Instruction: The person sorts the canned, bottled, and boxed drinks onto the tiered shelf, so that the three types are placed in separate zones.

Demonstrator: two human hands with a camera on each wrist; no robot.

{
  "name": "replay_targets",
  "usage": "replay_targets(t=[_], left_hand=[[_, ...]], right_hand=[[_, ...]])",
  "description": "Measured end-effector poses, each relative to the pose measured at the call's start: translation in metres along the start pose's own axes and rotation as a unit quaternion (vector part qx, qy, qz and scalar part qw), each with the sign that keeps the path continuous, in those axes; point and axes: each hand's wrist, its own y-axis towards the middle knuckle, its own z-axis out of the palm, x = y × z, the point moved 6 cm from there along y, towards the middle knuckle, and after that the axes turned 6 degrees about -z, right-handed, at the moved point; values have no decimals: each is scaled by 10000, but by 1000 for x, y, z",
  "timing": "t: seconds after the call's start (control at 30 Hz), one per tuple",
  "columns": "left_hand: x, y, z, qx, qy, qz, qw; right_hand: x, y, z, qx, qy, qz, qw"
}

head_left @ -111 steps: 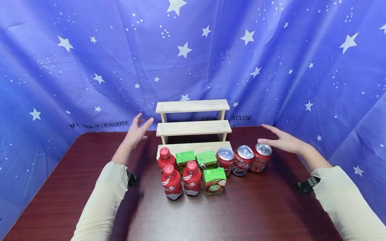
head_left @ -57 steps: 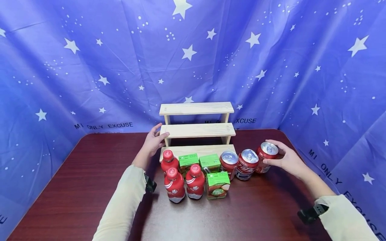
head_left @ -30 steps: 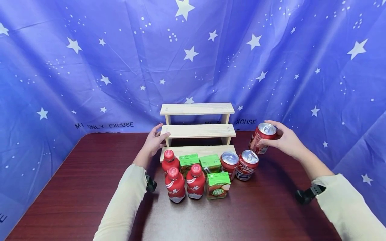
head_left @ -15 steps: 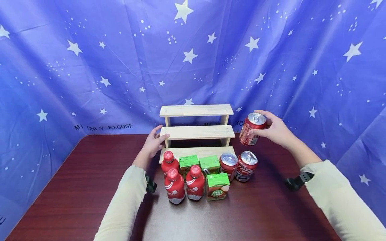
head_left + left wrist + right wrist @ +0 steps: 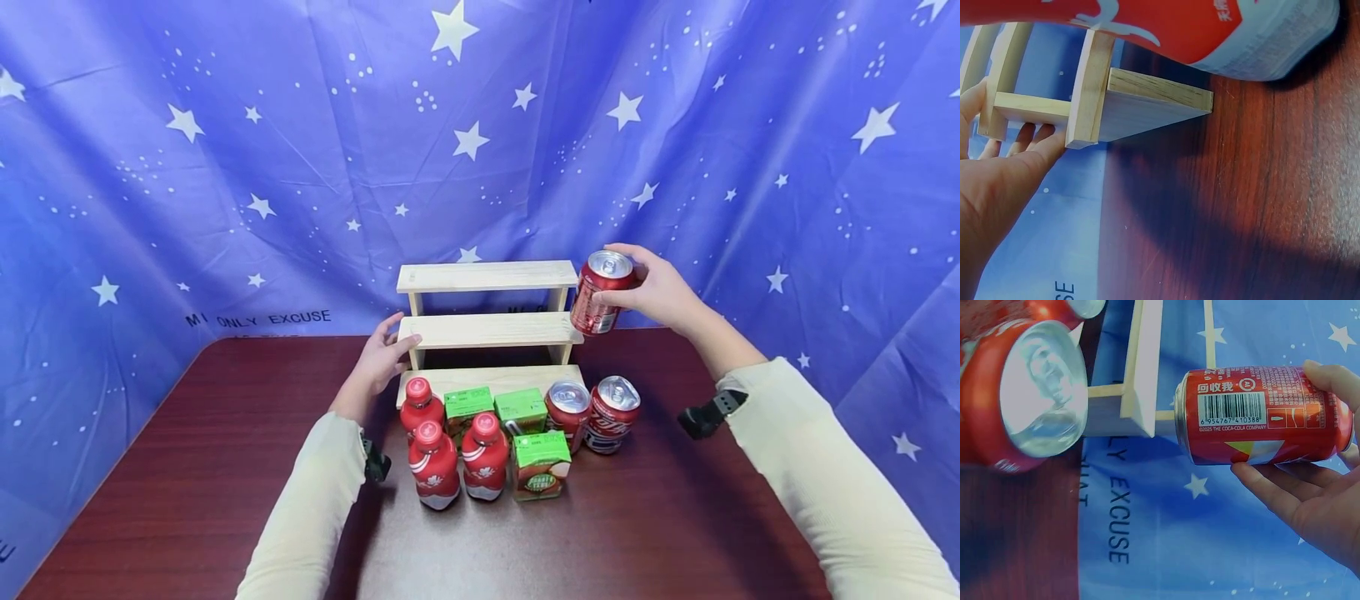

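My right hand (image 5: 658,287) grips a red soda can (image 5: 595,293) upright in the air, its silver top facing up. In the head view the can overlaps the right end of the middle step. Its barcode side shows in the right wrist view, where fingers and thumb wrap the can (image 5: 1254,415). At the other end, my left hand (image 5: 380,358) holds the three-step wooden rack (image 5: 487,331), thumb on the middle step and fingers around its left side. The left wrist view shows this hand (image 5: 1004,181) against the rack's side (image 5: 1032,107).
Before the rack stand three red bottles (image 5: 435,471), three green-topped cartons (image 5: 542,479) and two more red cans (image 5: 613,417). They crowd the lowest step (image 5: 495,377). A blue starry cloth (image 5: 300,167) hangs behind the dark red table (image 5: 225,467).
My left hand has come to the rack and taken hold of it. The right hand has gripped the rightmost can, lifted it off the table and carried it left and up towards the rack.
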Motion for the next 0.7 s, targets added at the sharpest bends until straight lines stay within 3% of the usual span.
replay_targets(t=[0.7], left_hand=[[0,1,0,-20,9,-17,10000]], right_hand=[[44,42,37,147,416,-358,9984]])
